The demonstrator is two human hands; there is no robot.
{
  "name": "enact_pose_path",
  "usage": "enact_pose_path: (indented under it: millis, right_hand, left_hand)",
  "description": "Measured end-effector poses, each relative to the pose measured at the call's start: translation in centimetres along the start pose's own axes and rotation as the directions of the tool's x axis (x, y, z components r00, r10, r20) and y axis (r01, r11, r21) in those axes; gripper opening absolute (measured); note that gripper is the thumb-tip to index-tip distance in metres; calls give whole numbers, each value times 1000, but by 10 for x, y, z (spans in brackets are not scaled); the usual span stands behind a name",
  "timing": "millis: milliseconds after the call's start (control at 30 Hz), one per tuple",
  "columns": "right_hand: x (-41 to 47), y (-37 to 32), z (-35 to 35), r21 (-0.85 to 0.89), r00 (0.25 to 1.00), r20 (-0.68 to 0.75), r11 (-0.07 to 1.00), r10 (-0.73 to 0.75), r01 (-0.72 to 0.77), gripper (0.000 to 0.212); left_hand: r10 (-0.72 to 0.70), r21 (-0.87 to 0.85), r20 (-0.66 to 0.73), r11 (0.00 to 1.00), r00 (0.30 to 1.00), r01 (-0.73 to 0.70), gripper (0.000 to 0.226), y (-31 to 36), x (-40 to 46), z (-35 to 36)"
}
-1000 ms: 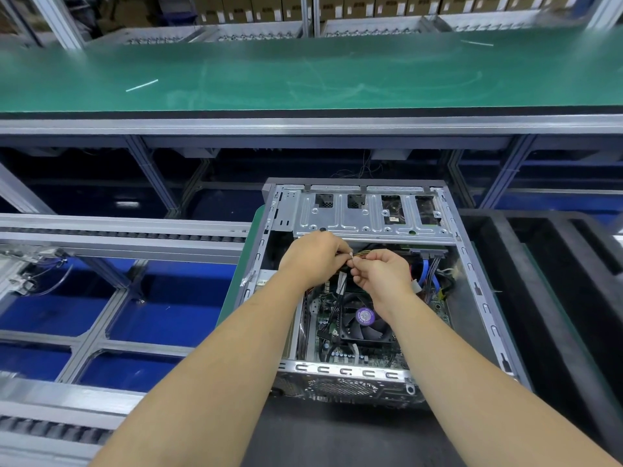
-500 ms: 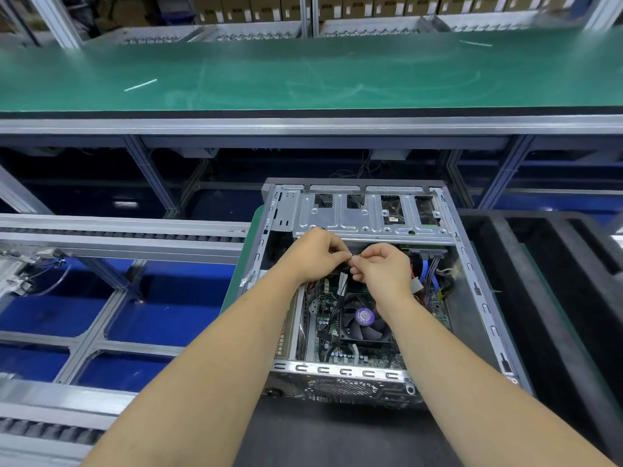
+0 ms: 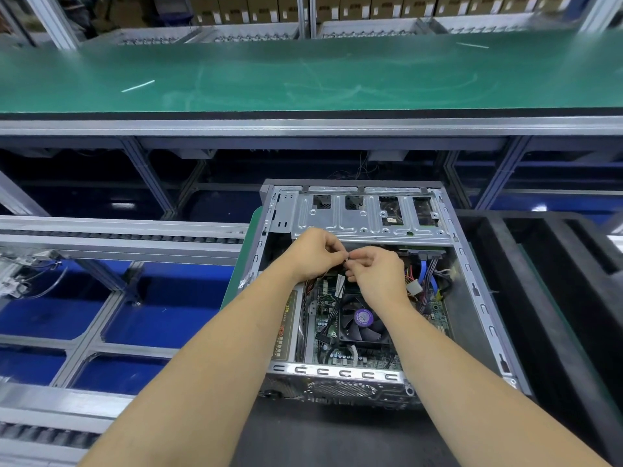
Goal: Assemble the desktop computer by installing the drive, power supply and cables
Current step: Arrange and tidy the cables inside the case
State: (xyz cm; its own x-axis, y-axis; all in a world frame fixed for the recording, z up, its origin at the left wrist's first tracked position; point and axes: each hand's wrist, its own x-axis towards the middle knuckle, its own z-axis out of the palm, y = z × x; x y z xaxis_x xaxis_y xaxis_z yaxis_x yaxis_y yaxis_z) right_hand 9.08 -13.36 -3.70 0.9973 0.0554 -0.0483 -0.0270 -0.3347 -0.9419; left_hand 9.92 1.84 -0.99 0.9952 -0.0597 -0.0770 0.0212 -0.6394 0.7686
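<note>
Cable step in hand, by my read: both hands are over the open computer case, meeting just below the drive cage. Left hand has its fingers curled and pinches something small at the tips; right hand is curled too, its fingertips touching the same spot. What they hold is mostly hidden; it looks like a small connector or tie on the thin black cable that drops from the hands toward the CPU fan. I can't tell which. Power supply already sits along the left wall of the case, label side up. A white Molex plug and the blue SATA cable hang loose at the right, under a grey connector near the cage edge, so I judge cabling is unfinished. Can't see whether a drive is seated in the cage. Next move likely calls for finishing the pinch work, then routing that lead down to a motherboard header without dragging it across the fan blades. Room: tight. The cage lip is right behind the knuckles, sheet-metal case rails close on both sides, and the rear rail sits under the forearms. Sharp edges there, my guess. Open space is straight up and back toward me. Black foam tray is just beside the case on the right, roller conveyor off left, green belt well beyond.
</note>
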Motion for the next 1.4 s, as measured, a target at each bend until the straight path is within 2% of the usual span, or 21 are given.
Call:
enact_pose_path:
  millis: [133,233,433,533,667,833,967,1100,1267,1400]
  right_hand:
    - [0,2,1,-28,1000,-13,1000,-9,9,13]
    - [-1,1,3,-181,994,-41,979,-102,93,14]
    - [-4,-2,10,-347,974,-89,923,-209,166,12]
    - [-2,-2,10,-347,973,-122,927,-196,144,9]
    - [-2,-2,10,-335,984,-89,935,-151,114,8]
    - [-2,-1,9,-384,991,-59,919,-122,90,11]
    - [-1,0,9,-439,991,-34,892,-131,103,9]
    - [1,3,6,-443,985,-9,884,-171,150,9]
    - [3,6,1,-401,984,17,901,-175,167,5]
    - [3,6,1,-397,980,4,899,-197,182,11]
  left_hand:
    - [17,104,3,994,1000,-17,13,0,-1,2]
    - [44,205,1,978,999,-43,12,-1,-1,4]
    - [59,281,-27,959,998,-49,13,0,-2,5]
    - [92,366,-53,928,994,-66,12,3,-5,6]
    - [140,478,-94,875,986,-79,13,4,-8,8]
    - [180,538,-138,839,974,-78,18,4,-10,11]
    - [190,523,-166,849,967,-77,17,4,-12,11]
    - [161,503,-127,861,979,-77,13,6,-14,9]
    - [170,636,-5,761,985,-128,29,7,-13,14]
    - [177,553,-12,821,984,-141,28,3,-10,10]
